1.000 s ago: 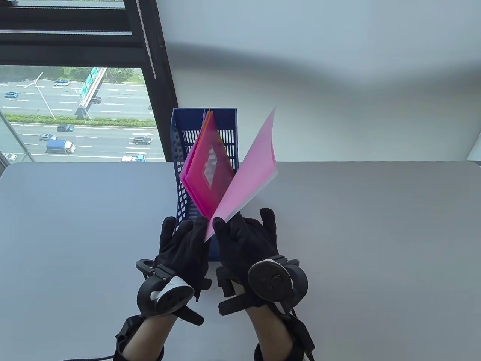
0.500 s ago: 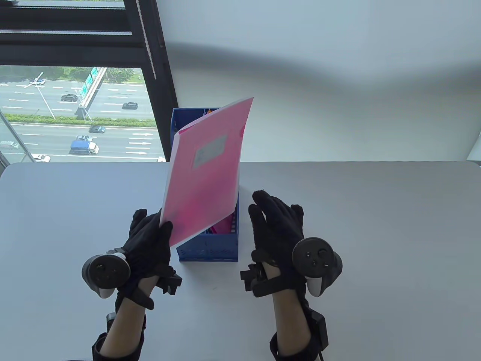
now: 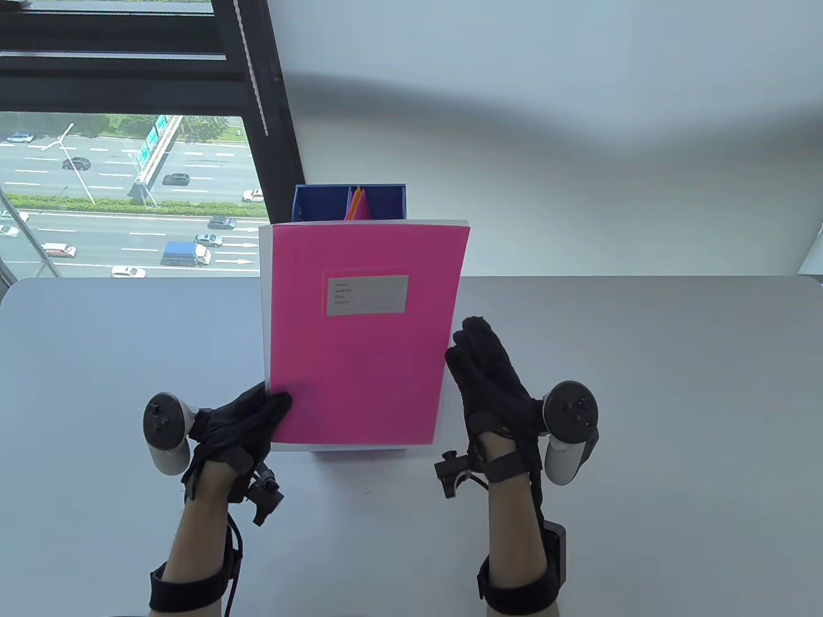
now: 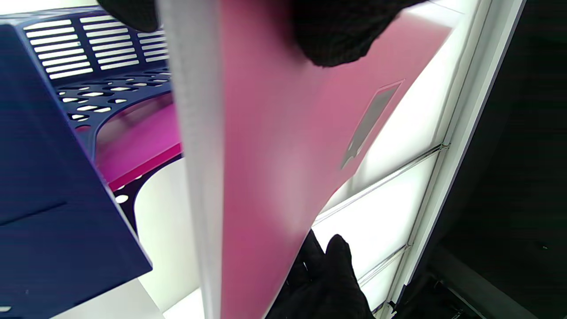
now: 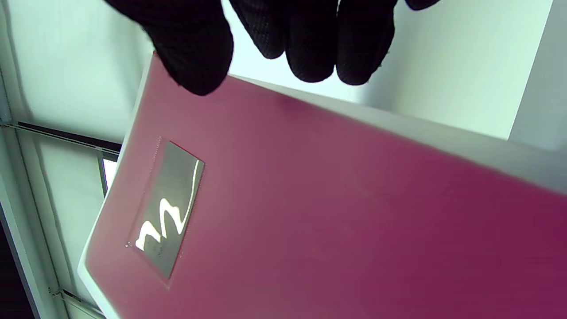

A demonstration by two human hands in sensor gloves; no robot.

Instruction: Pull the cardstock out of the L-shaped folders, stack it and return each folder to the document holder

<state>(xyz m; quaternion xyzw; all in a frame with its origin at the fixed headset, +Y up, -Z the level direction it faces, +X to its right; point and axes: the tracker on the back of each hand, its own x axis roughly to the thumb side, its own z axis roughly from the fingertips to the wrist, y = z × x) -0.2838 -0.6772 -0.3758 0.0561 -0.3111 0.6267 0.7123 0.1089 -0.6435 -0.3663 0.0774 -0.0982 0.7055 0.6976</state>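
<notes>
A pink L-shaped folder (image 3: 363, 334) with a white label pocket (image 3: 367, 295) is held up flat above the blue document holder (image 3: 350, 200); white cardstock (image 3: 264, 289) shows along its left and top edges. My left hand (image 3: 247, 418) pinches the folder's lower left corner, thumb on its front. My right hand (image 3: 488, 379) stands edge-on just right of the folder, fingers straight, holding nothing. More pink and orange folders (image 3: 357, 202) stand inside the holder. In the left wrist view the folder (image 4: 283, 146) and the white cardstock edge (image 4: 195, 146) fill the middle. The right wrist view shows the folder (image 5: 332, 212) below my fingertips (image 5: 195, 57).
The grey table (image 3: 643, 398) runs wide on both sides of the holder. A window with a black frame (image 3: 270, 109) lies behind on the left, a white wall (image 3: 546, 128) behind on the right.
My left hand has turned the folder from tilted to flat and square to the camera, and lowered it towards me. My right hand let go of it a second ago and now stands beside it.
</notes>
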